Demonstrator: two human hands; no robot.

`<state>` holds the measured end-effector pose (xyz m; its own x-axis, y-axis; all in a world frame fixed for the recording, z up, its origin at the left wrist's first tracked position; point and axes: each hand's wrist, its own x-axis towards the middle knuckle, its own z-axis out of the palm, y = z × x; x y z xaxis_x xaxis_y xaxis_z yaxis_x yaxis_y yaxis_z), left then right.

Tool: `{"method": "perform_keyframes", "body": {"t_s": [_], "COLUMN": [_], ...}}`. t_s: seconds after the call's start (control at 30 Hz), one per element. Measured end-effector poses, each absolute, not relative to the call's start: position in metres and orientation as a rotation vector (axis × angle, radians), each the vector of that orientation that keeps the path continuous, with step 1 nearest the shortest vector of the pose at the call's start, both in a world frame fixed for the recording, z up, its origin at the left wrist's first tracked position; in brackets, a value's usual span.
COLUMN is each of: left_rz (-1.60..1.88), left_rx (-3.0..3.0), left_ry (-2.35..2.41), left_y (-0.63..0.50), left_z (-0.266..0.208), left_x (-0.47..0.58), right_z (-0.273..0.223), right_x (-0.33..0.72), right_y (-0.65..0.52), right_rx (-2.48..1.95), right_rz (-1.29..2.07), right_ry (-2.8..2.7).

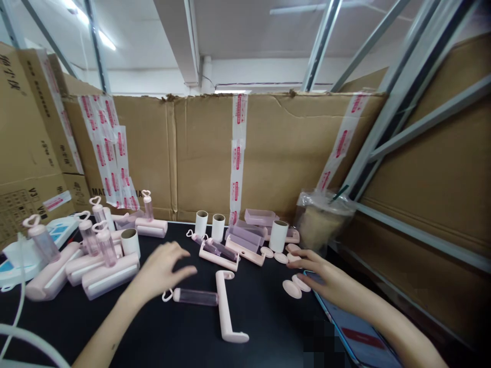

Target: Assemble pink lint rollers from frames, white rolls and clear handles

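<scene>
My left hand [164, 271] hovers over the black table, thumb and fingers apart, with nothing in it. Just below its thumb lies a clear purple tube [196, 297] with a heart-shaped loop at one end. The tube's other end meets a pink bracket-shaped frame [226, 309]. Over on the right, my right hand [320, 271] reaches with outstretched fingers to a group of pink oval caps [281, 258]; whether the fingertips touch one I cannot tell. Two more oval caps [292, 289] lie below those fingers.
Pink roller-like units [111, 276] with upright tubes crowd the left side. White rolls [278, 236], purple trays [247, 236] and another pink frame [218, 255] stand at the back. A phone [356, 332] lies under my right forearm. A bagged drink [322, 220] stands before the cardboard wall [203, 153].
</scene>
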<state>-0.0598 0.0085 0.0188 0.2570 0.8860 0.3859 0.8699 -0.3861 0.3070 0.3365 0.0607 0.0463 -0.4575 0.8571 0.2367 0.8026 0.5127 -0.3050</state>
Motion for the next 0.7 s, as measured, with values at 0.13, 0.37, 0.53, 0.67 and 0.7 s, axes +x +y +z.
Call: {"method": "perform_keyframes", "body": {"t_s": [0.13, 0.37, 0.53, 0.67, 0.7], "left_rz": [1.072, 0.615, 0.585, 0.672, 0.705], "left_rx": [2.371, 2.353, 2.338, 2.33, 2.331], "left_ry": [2.214, 2.699, 2.602, 2.542, 2.52], "left_y": [0.017, 0.03, 0.037, 0.035, 0.033], "left_z": [0.037, 0.017, 0.012, 0.018, 0.021], "left_x": [-0.108, -0.135, -0.132, -0.128, -0.126], "right_z": [0.03, 0.019, 0.01, 0.01, 0.013], "right_x": [0.342, 0.334, 0.331, 0.329, 0.328], "right_y": [0.065, 0.062, 0.067, 0.066, 0.065], "right_rx": [-1.502, -1.506, -1.527, -1.515, -1.493], "right_rz": [0.21, 0.323, 0.347, 0.355, 0.349], "right_ry": [-2.444, -2.478, -2.467, -2.478, -2.485]}}
